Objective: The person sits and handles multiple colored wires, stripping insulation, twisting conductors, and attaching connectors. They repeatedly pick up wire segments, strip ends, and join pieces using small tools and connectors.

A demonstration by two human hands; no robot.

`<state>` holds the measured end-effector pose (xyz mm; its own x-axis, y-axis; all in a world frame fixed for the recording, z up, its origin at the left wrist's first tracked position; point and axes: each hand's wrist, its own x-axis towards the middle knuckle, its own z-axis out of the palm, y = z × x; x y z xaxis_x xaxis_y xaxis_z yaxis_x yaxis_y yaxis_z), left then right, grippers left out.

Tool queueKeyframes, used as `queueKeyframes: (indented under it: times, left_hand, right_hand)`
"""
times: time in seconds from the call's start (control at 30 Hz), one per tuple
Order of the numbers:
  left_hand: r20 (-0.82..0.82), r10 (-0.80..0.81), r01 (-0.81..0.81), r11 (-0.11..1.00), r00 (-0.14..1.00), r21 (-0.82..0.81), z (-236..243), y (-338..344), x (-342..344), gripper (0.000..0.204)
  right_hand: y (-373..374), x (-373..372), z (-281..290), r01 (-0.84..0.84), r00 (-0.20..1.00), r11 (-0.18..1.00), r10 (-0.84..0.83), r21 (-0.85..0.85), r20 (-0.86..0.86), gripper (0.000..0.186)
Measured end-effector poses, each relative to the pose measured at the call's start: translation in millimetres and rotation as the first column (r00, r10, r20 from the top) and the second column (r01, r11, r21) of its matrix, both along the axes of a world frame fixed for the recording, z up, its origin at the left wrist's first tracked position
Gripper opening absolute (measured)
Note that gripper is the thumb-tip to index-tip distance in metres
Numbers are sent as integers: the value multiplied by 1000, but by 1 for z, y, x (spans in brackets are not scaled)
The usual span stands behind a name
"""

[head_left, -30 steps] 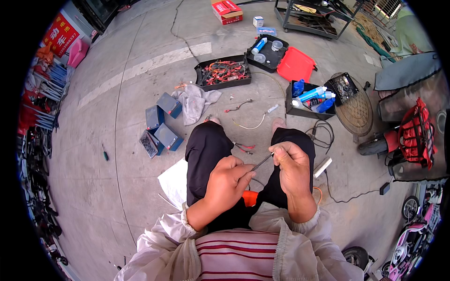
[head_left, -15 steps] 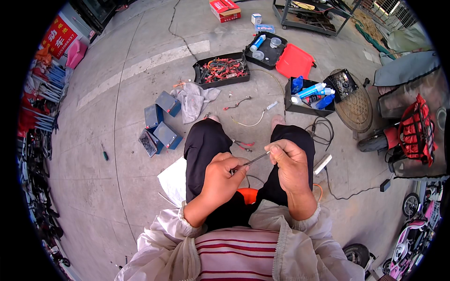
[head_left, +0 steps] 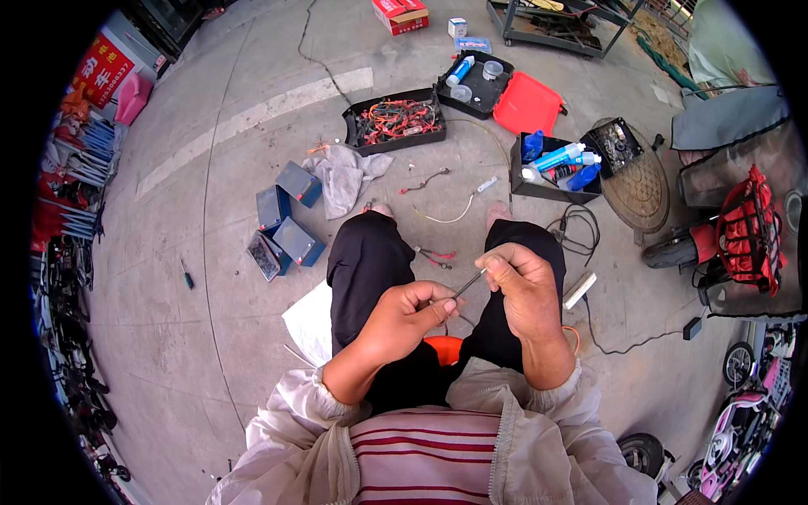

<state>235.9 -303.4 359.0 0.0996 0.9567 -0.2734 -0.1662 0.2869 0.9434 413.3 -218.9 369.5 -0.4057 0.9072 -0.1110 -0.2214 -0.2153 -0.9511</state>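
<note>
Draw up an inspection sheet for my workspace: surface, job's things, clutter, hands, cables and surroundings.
Surface: grey concrete floor, with a pale stripe.
Job's things: thin dark strand, perhaps a wire, spanning between the hands.
Clutter: blue-sided boxes beside a grey cloth; black tray of tangled leads; black bin of tubes and bottles; screwdriver on the floor, far left.
Hands: left hand and right hand both pinch the strand.
Cables: black cable loosely looped near the right knee; dark cord running to a black block.
Surroundings: metal cart ahead; red bag at right.
</note>
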Motion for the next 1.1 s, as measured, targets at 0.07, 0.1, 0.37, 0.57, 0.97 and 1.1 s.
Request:
queueKeyframes:
  times: [0.07,0.1,0.37,0.57,0.97,1.1]
  left_hand:
    - [-218,29,-4,994,975,111,1,2,-1,11]
    - [-377,50,21,983,925,181,6,4,-2,9]
    - [-741,271,147,883,614,445,2,23,-1,11]
    - [-498,53,64,974,865,216,-6,60,-2,8]
    - [109,300,-295,953,948,-63,-40,209,-66,14]
    - [247,390,-325,907,887,-267,-50,227,-80,14]
  right_hand:
    - [1,-2,-2,12,1000,1000,-12,-16,-5,15]
    - [2,-3,-2,19,1000,1000,-19,-24,-4,15]
    - [13,-6,-16,29,999,998,-28,-57,22,13]
    - [45,-12,-14,47,993,999,-46,-8,111,12]
    - [282,19,-184,-17,738,981,-117,192,665,14]
    - [331,16,-328,-469,306,868,-16,165,952,22]
